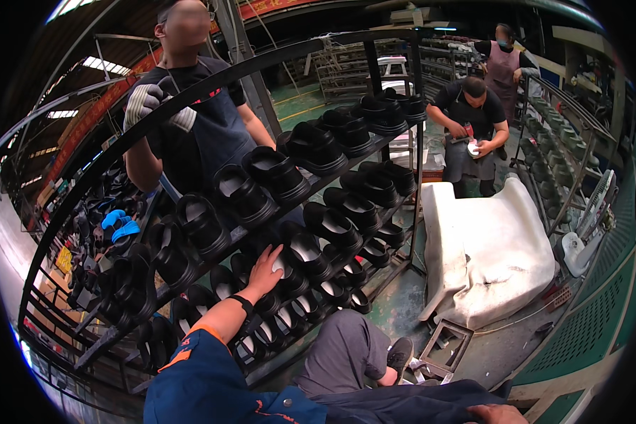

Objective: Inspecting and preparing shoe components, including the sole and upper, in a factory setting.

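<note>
My left hand (265,273), with a black band on its wrist, reaches into the middle of a black metal shoe rack (222,247). Its fingers are stretched out and lie at the opening of a black shoe with a pale insole; whether they press on it I cannot tell. Black shoes fill the tiers around it, among them a black shoe (308,256) just right of my fingers and a black shoe (275,173) on the tier above. My right hand (498,413) lies low at the picture's edge by my dark trouser leg, fingers extended, partly cut off.
Behind the rack stands a person (198,120) with a gloved hand on its frame. Further right, a seated person (473,120) handles a white piece, near a white-covered block (495,247). A metal frame (449,346) lies on the floor by my foot. Green perforated panels (593,311) line the right.
</note>
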A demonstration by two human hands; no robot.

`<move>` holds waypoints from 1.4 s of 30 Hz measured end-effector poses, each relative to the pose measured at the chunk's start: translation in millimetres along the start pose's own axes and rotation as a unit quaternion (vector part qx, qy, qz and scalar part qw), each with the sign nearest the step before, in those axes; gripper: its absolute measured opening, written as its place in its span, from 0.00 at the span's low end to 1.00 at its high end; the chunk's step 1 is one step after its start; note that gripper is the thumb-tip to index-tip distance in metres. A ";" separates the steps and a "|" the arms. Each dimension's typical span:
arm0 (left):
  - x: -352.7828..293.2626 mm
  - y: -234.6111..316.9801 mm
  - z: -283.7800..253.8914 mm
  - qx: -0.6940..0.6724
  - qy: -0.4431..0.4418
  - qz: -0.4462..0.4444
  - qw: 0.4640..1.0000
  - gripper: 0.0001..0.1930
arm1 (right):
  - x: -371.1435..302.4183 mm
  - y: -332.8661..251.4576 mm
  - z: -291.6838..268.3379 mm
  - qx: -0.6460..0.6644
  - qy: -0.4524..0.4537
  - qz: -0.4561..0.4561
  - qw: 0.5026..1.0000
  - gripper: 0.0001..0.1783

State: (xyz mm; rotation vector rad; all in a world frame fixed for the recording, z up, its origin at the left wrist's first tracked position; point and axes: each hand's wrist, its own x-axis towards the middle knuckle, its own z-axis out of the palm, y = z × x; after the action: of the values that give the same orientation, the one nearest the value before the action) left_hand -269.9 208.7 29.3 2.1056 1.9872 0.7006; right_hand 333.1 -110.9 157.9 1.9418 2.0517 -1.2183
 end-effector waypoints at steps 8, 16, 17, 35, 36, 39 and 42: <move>-0.8 -0.2 -0.1 0.012 0.000 0.003 1.000 0.40 | -0.3 -2.0 -1.9 0.002 -0.005 0.002 1.000 0.25; 0.2 -0.6 0.7 0.020 -0.005 -0.007 1.000 0.40 | 0.4 -2.7 -2.8 0.006 -0.011 0.010 1.000 0.26; 0.9 -1.1 1.1 0.013 -0.006 -0.006 1.000 0.40 | 0.6 -2.6 -2.9 0.005 -0.010 0.010 1.000 0.26; -2.0 0.8 -0.7 0.010 -0.004 -0.007 1.000 0.40 | 0.9 1.2 -0.9 -0.002 -0.001 0.007 1.000 0.25; -1.2 0.1 1.2 -0.003 -0.008 -0.013 1.000 0.40 | -0.7 -0.1 0.7 -0.002 0.003 0.007 1.000 0.25; 0.7 0.3 2.2 -0.010 -0.011 -0.016 1.000 0.40 | -1.6 0.8 1.8 -0.002 0.007 0.005 1.000 0.25; -0.5 -1.5 -0.5 -0.005 -0.009 -0.008 1.000 0.40 | -0.2 0.3 -0.5 -0.010 0.000 0.004 1.000 0.25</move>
State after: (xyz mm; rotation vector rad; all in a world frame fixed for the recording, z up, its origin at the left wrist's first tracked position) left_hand -271.5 208.2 29.0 2.0805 1.9859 0.6837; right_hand 333.6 -110.9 158.2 1.9401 2.0452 -1.1926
